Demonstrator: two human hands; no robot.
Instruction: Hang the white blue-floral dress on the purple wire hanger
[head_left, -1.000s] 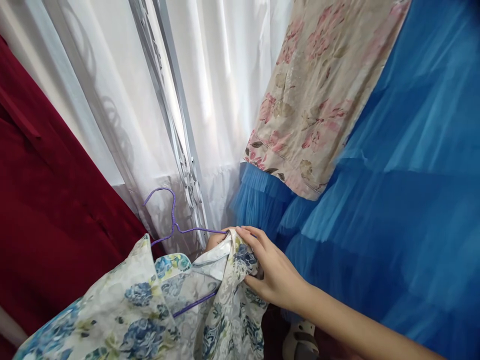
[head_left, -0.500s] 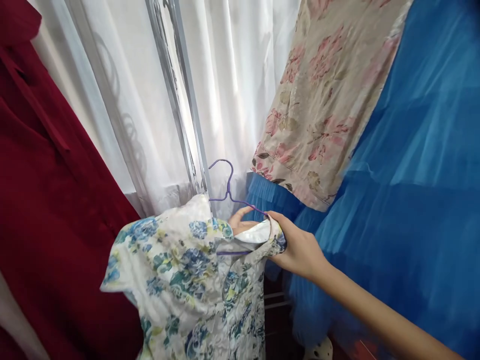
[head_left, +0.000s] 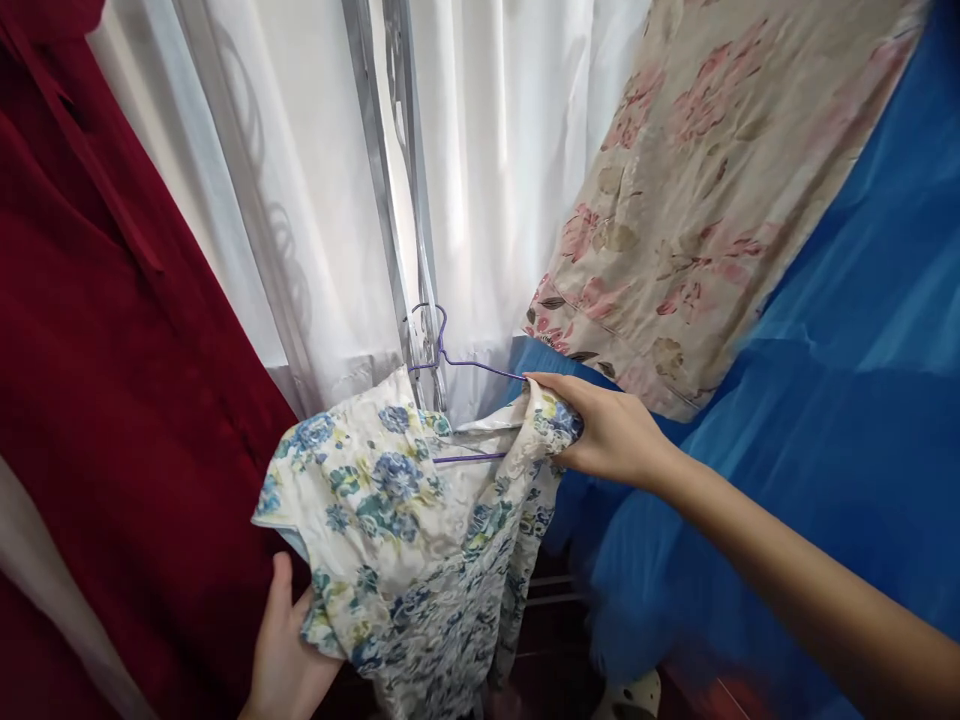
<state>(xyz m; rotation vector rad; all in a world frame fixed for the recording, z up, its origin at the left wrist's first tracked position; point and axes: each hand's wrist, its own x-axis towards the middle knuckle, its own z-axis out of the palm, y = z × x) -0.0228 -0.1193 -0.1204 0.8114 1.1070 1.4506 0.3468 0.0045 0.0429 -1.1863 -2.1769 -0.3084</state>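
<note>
A white garment with blue flowers [head_left: 409,520] hangs on a purple wire hanger [head_left: 442,352]. My right hand [head_left: 607,432] pinches the garment's right shoulder together with the hanger's arm. My left hand [head_left: 283,660] holds the garment's lower left edge from underneath. The hanger's hook sits close against the silver metal window frame [head_left: 405,200]; whether it rests on anything I cannot tell.
A dark red garment [head_left: 97,380] hangs on the left. White sheer curtains [head_left: 510,150] cover the window behind. A beige fabric with pink flowers [head_left: 690,190] and a blue tulle skirt [head_left: 825,420] fill the right side. A pale shoe [head_left: 637,695] lies below.
The garment and hanger have risen and moved right toward the window frame. My left hand has come into view at the bottom, gripping the garment's lower edge.
</note>
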